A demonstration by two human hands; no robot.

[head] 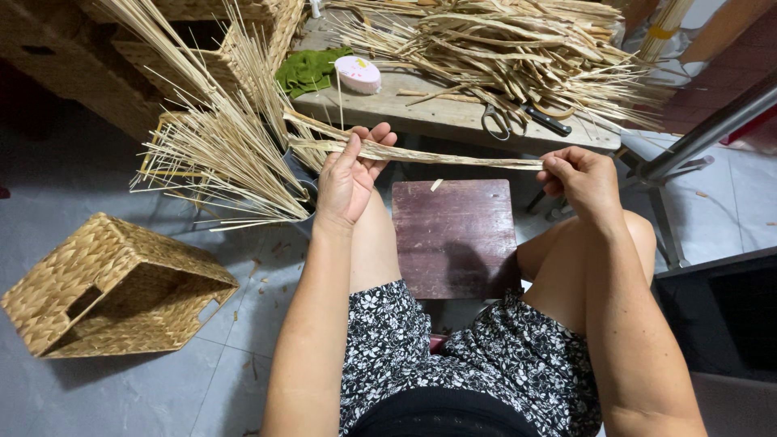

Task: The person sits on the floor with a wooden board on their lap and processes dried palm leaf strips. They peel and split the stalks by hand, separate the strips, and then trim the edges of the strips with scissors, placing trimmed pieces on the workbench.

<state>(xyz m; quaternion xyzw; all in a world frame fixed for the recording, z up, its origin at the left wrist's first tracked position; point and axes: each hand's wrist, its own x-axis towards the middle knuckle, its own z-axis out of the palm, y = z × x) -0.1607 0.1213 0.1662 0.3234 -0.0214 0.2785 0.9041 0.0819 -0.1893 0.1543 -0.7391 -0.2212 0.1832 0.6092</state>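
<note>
Dried pale flat straw strip (453, 157) is stretched level between our two hands above our knees, in front of the low wooden desk (421, 113). Our left hand (348, 174) wraps loosely round its frayed end, fingers partly curled, thumb side pressing it; our right hand (579, 178) pinches the thin far end tight between thumb and fingers. Below sits a dark red square wooden board (453, 235) on the grey tiled floor (97, 186), a small offcut lying on it.

Risks as we judge them: the strip looks brittle and split at the left end, so pulling too hard could tear it along the grain or snap it; the right pinch holds only the tip, so it could slip out. Our left hand is just beside the fan of thin stiff straw stalks (218, 154) sticking out of an unfinished basket frame, so a sideways move could snag or bend them, or jab the wrist. Black-handled metal scissors (518, 117) lie near the desk edge under the heap of loose straw strips (502, 48) and could get dragged off. Woven straw box basket (113, 287) lies tipped on the floor, well apart
</note>
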